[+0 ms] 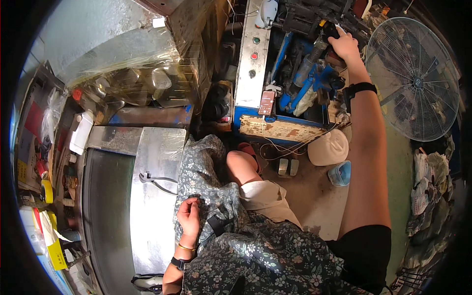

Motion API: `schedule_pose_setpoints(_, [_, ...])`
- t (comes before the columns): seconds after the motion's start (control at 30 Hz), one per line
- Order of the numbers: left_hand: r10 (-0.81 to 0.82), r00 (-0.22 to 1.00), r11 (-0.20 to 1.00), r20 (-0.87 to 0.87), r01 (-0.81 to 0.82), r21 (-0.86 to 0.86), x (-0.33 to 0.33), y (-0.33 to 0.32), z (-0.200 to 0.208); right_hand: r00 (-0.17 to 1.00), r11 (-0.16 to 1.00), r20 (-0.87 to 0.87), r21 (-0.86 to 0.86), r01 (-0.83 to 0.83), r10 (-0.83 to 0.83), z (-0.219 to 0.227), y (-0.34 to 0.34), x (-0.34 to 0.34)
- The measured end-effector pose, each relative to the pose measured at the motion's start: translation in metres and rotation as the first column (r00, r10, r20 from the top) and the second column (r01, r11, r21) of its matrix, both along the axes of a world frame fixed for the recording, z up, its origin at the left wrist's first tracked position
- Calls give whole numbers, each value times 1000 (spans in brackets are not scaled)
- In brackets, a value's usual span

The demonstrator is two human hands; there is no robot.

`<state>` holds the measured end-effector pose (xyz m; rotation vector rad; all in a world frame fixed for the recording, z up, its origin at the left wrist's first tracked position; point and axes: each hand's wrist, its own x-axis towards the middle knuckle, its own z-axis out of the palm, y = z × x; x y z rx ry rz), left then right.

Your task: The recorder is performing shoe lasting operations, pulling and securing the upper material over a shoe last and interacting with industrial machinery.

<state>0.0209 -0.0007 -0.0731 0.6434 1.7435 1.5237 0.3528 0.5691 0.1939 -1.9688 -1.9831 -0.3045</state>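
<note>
At the far right, my right hand is stretched out to a dark, greasy machine. Its index finger points forward with a white tip, and the thumb stands apart; no held thing shows. Curled fingers close my left hand, which rests over the dark floral apron on my lap. Whatever lies between those fingertips is too small to make out. Just beyond the left hand, a pair of pliers lies with handles spread on a bare metal plate.
A control panel with buttons stands ahead, a phone below it. A large fan is beside my right arm. On the floor are a white jug, a blue container and a foot pedal. Cluttered shelves line the left.
</note>
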Motion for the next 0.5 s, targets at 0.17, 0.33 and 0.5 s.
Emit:
schedule_pose_setpoints(0.17, [-15,1000,1000,-1,15,3,-1,2,-3,1000,1000,6,-3,9,-9,1,4,2])
schedule_pose_setpoints(0.33, [-14,1000,1000,-19,14,4,-2,5,-2,1000,1000,-11,13,-24,24,6,-1,1])
schedule_pose_setpoints(0.5, [11,1000,998,21,-12,56,-1,1,-3,999,1000,-43,-19,5,-5,6,-14,-9])
